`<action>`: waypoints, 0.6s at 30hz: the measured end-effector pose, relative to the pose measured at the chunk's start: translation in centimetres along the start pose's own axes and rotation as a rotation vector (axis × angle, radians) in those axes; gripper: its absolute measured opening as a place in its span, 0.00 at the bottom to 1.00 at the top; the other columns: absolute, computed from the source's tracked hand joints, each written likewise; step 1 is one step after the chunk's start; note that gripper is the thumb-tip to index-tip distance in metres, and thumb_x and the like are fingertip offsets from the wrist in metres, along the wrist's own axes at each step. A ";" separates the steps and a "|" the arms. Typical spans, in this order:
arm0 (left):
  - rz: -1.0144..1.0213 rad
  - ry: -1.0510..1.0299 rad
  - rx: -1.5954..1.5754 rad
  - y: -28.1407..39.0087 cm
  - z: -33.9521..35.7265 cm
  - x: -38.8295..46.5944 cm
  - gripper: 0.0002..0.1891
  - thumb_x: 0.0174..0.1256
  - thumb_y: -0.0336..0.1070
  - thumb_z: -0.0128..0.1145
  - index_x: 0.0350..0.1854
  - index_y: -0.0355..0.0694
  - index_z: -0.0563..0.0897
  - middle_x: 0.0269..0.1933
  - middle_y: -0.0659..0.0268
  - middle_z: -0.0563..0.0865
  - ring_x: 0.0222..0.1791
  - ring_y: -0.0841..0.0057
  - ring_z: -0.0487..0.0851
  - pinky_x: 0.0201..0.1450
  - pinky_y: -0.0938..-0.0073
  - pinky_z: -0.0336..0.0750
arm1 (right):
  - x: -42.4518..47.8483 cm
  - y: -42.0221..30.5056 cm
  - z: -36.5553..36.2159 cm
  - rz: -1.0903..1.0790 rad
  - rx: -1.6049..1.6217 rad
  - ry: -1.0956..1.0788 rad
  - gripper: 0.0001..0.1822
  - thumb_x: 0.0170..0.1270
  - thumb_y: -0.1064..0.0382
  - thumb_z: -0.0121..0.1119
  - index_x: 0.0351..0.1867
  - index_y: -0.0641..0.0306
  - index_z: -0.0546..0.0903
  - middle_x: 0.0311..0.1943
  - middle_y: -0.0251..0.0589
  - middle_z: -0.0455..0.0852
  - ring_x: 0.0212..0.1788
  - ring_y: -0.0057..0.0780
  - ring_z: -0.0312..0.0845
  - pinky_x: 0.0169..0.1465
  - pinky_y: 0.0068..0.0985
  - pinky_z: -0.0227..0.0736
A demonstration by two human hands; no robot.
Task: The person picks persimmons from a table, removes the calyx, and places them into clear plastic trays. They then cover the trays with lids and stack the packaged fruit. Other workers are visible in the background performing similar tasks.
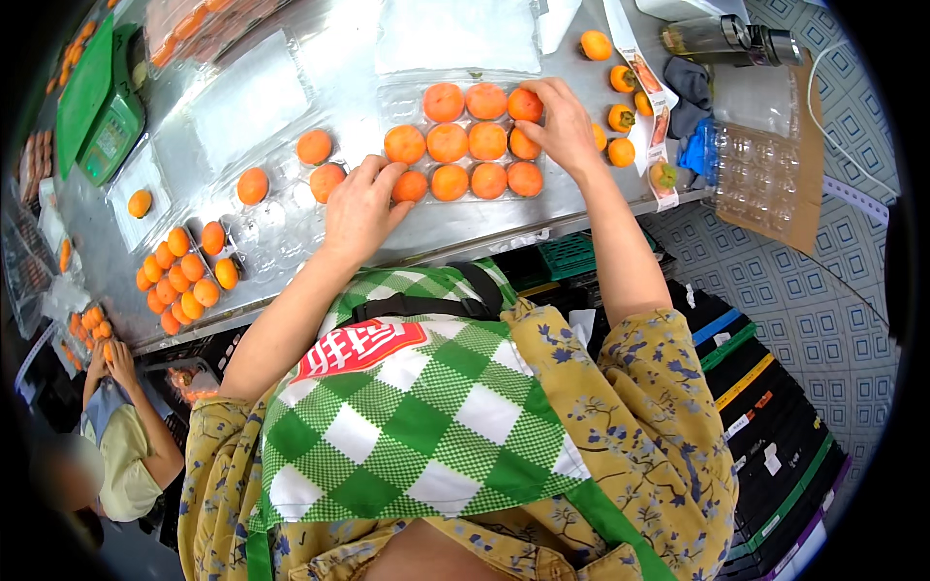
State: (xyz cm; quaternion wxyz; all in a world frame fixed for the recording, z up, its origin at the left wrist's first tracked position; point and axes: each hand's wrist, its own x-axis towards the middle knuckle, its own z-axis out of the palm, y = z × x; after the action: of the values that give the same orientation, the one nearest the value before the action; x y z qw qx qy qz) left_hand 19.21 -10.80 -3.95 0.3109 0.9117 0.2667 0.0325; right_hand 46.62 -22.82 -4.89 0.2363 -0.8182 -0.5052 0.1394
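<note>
Before me on the metal table lies a clear plastic tray (401,94) with several orange persimmons (447,142) in rows; its far left corner holds no fruit. My left hand (368,207) is at the tray's near left corner, thumb and fingertips around a persimmon (409,187). At the far right corner, my right hand (564,127) has its thumb and fingers around another persimmon (524,106). Part of the persimmon just below that one is behind my right thumb. A second clear tray (272,226), left of my left hand, holds a few persimmons spread apart.
A green digital scale (109,145) stands at the left, near a filled tray (178,279). Loose persimmons (621,118) lie right of my right hand beside a label strip (660,123). Bottles (726,42) and stacked empty trays (755,174) are farther right. Another person (123,450) works at lower left.
</note>
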 end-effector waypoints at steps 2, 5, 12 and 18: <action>-0.003 -0.008 0.012 -0.1 0.1 -0.2 0.25 0.45 0.36 0.70 0.49 0.43 0.79 0.44 0.64 0.78 0.40 0.64 0.81 0.40 0.65 0.77 | -0.1 0.3 0.2 -0.014 -0.005 0.005 0.25 0.42 0.67 0.70 0.47 0.60 0.78 0.46 0.39 0.79 0.50 0.43 0.74 0.53 0.34 0.71; -0.022 -0.036 0.032 0.0 0.1 -0.4 0.25 0.45 0.36 0.70 0.49 0.43 0.79 0.44 0.64 0.78 0.41 0.64 0.80 0.40 0.65 0.77 | -0.4 -0.2 0.0 -0.039 -0.024 0.058 0.26 0.42 0.66 0.71 0.47 0.61 0.78 0.46 0.40 0.79 0.51 0.44 0.73 0.54 0.36 0.70; 0.089 -0.012 0.117 -0.1 0.6 -0.3 0.25 0.45 0.35 0.70 0.50 0.44 0.79 0.43 0.64 0.78 0.40 0.63 0.80 0.40 0.65 0.76 | -6.2 -3.4 -0.4 -0.169 0.011 0.095 0.28 0.38 0.61 0.74 0.46 0.58 0.78 0.48 0.41 0.76 0.50 0.42 0.70 0.54 0.36 0.67; 0.026 0.008 -0.015 -0.4 0.8 -0.3 0.24 0.47 0.36 0.69 0.50 0.44 0.79 0.39 0.62 0.80 0.40 0.62 0.80 0.41 0.63 0.76 | -9.3 -4.1 1.4 -0.135 -0.028 0.098 0.30 0.36 0.59 0.75 0.46 0.56 0.78 0.53 0.41 0.71 0.55 0.42 0.67 0.57 0.37 0.64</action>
State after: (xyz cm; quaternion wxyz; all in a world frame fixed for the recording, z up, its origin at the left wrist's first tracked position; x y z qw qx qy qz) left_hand 18.98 -11.12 -4.84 0.3164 0.9125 0.2556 0.0421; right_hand 38.63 -29.17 -4.03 0.2581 -0.7915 -0.5488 0.0757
